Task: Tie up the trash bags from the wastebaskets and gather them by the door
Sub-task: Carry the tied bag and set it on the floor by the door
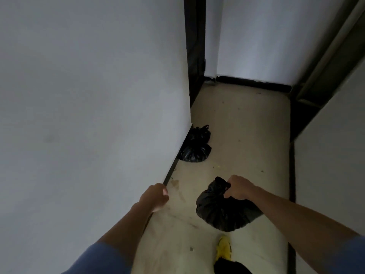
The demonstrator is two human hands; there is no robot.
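A tied black trash bag [223, 210] hangs above the floor, and my right hand [238, 187] is shut on its knotted top. Ahead on the floor, against the left wall, lie two more tied black bags: the nearer bag [195, 152] and the farther bag [199, 133] touch each other. My left hand [156, 196] is curled loosely at the base of the left wall, with nothing in it. The dark door frame [194, 56] stands just beyond the two bags.
This is a narrow corridor with a pale, stained floor [246, 135]. A white wall [88, 95] runs along the left, another white wall [331, 155] with a dark frame along the right. My yellow shoe [224, 247] steps forward at the bottom.
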